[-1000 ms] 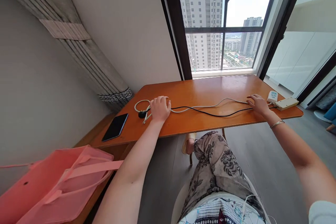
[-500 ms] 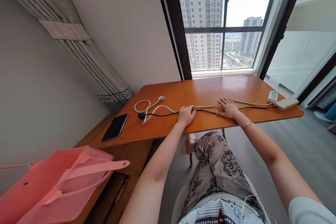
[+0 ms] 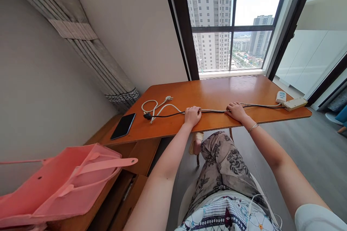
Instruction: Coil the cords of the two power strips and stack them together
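A white cable (image 3: pixel 162 109) and a black cable (image 3: pixel 165 116) run side by side across the orange wooden table (image 3: pixel 217 90). My left hand (image 3: pixel 192 116) rests on both cables near the table's front edge, fingers curled over them. My right hand (image 3: pixel 236 110) grips the same pair a little to the right. The white cable's plug (image 3: pixel 168 98) and a coil lie at the left; the black plug (image 3: pixel 147 116) lies beside them. Both cables lead right to a cream power strip (image 3: pixel 295 104) at the table's right edge.
A white adapter (image 3: pixel 281 96) sits behind the power strip. A dark phone (image 3: pixel 124 125) lies at the table's left corner. A pink tote bag (image 3: pixel 62 184) stands on the lower wooden shelf at left. My patterned-trousered legs are under the table, and a large window is behind.
Both hands have slid along the cables from the far ends to the middle, drawing the two cables together into a straighter line. The white plug now lies uncovered at the left.
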`<state>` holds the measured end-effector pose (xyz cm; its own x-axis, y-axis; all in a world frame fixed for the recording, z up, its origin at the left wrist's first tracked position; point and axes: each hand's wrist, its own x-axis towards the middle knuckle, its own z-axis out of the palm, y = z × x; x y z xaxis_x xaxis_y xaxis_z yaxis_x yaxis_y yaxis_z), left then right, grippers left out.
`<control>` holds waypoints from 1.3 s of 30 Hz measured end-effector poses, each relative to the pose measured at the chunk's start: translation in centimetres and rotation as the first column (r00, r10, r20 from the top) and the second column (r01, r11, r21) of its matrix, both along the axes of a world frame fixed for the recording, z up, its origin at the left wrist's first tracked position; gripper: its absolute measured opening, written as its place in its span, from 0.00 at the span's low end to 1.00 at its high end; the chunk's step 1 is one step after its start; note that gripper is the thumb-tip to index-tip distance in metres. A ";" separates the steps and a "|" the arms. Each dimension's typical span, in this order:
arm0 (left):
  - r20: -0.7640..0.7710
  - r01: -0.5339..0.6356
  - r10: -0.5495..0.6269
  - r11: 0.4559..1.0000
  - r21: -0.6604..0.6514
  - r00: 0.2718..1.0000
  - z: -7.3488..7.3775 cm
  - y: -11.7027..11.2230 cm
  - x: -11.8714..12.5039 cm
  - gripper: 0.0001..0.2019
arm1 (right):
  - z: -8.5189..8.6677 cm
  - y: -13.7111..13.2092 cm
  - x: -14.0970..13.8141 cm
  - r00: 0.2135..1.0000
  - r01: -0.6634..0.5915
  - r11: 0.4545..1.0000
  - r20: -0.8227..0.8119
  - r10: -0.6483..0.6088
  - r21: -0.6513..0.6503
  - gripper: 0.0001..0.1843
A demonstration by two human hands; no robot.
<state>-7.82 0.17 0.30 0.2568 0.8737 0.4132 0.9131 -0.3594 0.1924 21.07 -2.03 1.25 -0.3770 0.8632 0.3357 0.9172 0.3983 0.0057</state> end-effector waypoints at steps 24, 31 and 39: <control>0.009 0.006 -0.005 1.000 -0.014 1.000 0.2 -0.6 -0.1 0.12 | 0.2 -1.1 -0.3 0.994 0.038 0.999 -0.100 -0.039 -0.016 0.14; -0.008 0.005 -0.005 1.000 -0.022 1.000 0.2 -0.7 -0.1 0.13 | 0.1 -1.1 -0.2 0.993 0.044 0.999 -0.110 -0.045 -0.015 0.14; -0.011 0.010 -0.010 0.999 -0.034 1.000 0.1 -0.7 -0.2 0.14 | 0.1 -1.1 -0.2 0.994 0.040 0.999 -0.103 -0.041 -0.012 0.14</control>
